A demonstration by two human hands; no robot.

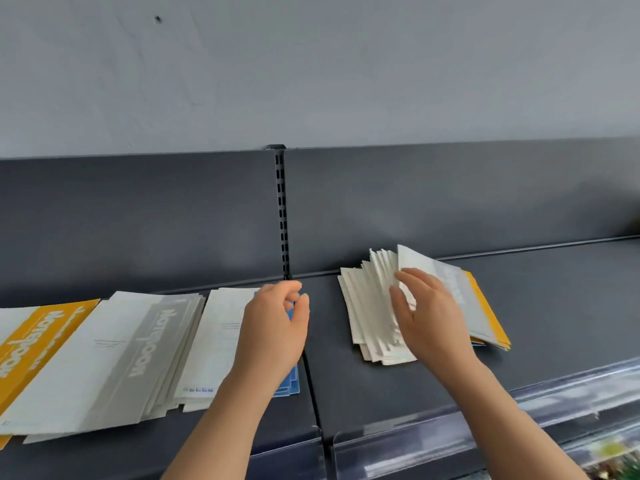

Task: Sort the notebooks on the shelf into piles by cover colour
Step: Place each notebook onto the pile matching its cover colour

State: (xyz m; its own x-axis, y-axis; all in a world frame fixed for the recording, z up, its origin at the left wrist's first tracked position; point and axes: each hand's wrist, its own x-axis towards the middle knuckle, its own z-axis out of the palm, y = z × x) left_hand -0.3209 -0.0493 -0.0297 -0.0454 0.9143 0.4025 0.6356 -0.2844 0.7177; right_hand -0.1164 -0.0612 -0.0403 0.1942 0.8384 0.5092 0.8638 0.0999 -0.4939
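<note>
Head view of a dark grey shelf (540, 299) carrying notebooks in four groups. At far left lies a yellow pile (31, 344). Just beside it is a grey pile (138, 344), its members slipped into a shallow fan. Next comes a blue pile (291, 382), topped by a notebook turned white side up (214, 344). Well apart on the adjoining shelf panel sits the mixed stack (363, 306), fanned open, with a yellow-covered notebook (490, 317) near its bottom.

The left hand (273, 337) is above the far right corner of the blue pile. Its fingers are curled and the thumb tip is close to the forefinger; whether they pinch a blue cover cannot be told.

The right hand (429, 317) lies on the mixed stack. Its thumb and forefinger are bent into the fan with several white edges between them, and one grey-banded notebook (446, 278) is tilted up behind the fingers.

A slotted upright (281, 209) divides the back panel. A clear label rail (450, 431) edges the shelf front.
</note>
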